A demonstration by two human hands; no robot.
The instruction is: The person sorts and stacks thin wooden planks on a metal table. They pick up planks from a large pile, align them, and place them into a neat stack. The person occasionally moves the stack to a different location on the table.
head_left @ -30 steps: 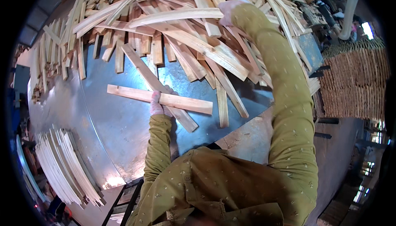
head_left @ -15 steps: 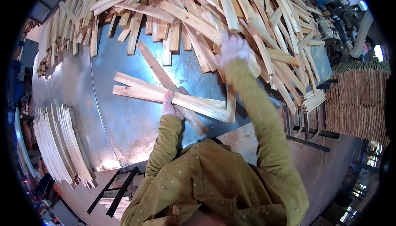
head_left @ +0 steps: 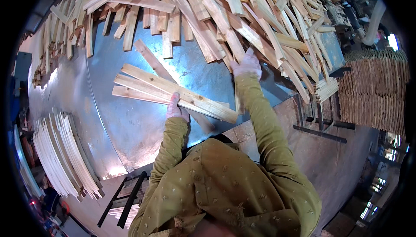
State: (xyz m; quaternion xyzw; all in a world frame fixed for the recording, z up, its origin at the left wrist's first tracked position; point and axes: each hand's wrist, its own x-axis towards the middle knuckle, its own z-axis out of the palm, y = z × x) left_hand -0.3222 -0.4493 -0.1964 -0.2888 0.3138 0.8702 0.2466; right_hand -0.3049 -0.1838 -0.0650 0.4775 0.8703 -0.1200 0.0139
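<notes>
My left hand (head_left: 177,109) is closed on a fan of three pale wooden slats (head_left: 173,90), its thumb over their near edge. The slats cross above another wooden slat (head_left: 152,61) lying diagonally on the metal tabletop (head_left: 125,124). Farther right, my right hand (head_left: 247,65) grips the near end of a long slat (head_left: 223,25) that slopes back into the heaped wood. Part of that hand's grip is hidden behind its own back and wrist.
A large heap of loose slats (head_left: 264,12) covers the far side of the table. Neat slat stacks stand at left (head_left: 60,154) and far right (head_left: 372,92). Black metal racks (head_left: 320,128) stand beyond the near table edge.
Three slats now show fanned in my left hand where two showed. My right hand has come slightly nearer, and the slat at its fingers has swung to a steeper angle.
</notes>
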